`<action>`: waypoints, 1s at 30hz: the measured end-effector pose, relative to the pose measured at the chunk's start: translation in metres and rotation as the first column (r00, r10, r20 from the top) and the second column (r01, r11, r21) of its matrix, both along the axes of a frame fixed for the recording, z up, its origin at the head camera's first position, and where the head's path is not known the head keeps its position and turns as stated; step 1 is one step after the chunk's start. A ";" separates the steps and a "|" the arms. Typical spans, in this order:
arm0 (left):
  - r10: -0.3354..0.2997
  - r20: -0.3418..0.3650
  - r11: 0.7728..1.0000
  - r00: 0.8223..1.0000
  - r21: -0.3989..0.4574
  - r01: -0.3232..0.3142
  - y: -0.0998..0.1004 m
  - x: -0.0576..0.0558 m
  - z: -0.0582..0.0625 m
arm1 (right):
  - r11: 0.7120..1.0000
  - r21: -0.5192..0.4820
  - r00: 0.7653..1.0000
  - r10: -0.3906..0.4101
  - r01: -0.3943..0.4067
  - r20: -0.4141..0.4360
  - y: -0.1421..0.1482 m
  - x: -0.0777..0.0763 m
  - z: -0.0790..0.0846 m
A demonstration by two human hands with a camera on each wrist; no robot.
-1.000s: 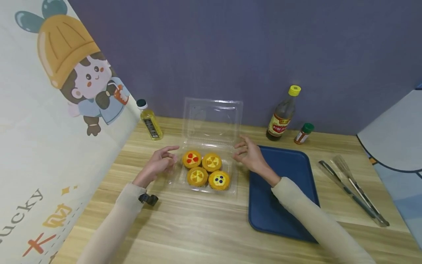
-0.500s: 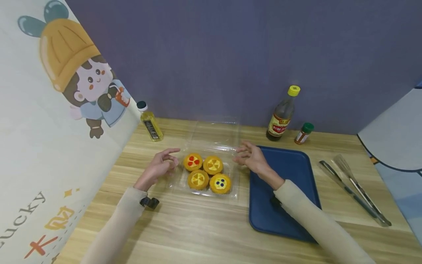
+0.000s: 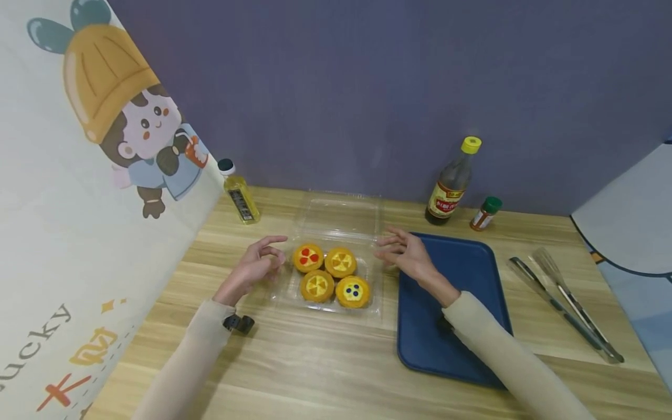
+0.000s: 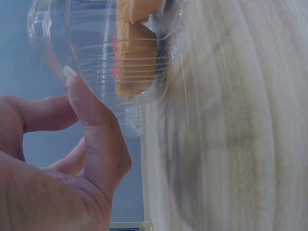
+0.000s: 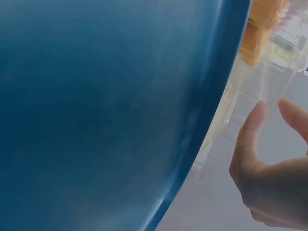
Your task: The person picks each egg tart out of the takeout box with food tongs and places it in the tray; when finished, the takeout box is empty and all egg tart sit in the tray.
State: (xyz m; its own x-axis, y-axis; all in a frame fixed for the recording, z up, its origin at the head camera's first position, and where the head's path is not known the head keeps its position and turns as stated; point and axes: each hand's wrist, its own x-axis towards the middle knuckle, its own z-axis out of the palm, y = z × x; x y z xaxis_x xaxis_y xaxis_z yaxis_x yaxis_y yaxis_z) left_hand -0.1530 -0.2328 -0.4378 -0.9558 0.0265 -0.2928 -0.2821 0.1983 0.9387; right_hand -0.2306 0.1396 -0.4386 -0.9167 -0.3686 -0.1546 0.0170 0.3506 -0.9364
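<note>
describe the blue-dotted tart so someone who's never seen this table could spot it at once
On the wooden table, left of the blue tray, sits an open clear plastic box. The tart is in its row nearest the person, on the tray's side. It alone of the four has dark blue dots on top.

We couldn't read the yellow bottle (image 3: pixel 241 197) beyond the left hand (image 3: pixel 252 268), and the right sleeve (image 3: pixel 511 350) hid a corner of the tray (image 3: pixel 436 338)!
</note>
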 end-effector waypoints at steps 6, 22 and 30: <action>-0.007 0.000 1.000 1.000 0.005 0.007 0.000 -0.002 0.000 | 0.991 0.132 0.990 0.008 0.011 -0.142 0.021 0.011 0.006; -0.030 0.000 0.999 1.000 -0.016 0.030 -0.001 -0.005 0.000 | 0.956 0.252 0.938 -0.061 0.154 -0.341 0.130 0.031 0.033; -0.036 0.004 0.999 0.999 -0.001 0.036 -0.002 -0.006 0.001 | 0.901 0.353 0.920 -0.109 0.251 -0.376 0.191 0.043 0.031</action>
State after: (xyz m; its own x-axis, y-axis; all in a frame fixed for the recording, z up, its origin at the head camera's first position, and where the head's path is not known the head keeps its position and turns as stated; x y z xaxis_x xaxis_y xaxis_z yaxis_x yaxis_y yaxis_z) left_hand -0.1594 -0.2349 -0.4368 -0.9530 0.0601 -0.2969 -0.2788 0.2093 0.9373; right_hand -0.1872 0.3304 -0.4072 -0.9824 -0.1678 0.0815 -0.1776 0.7068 -0.6847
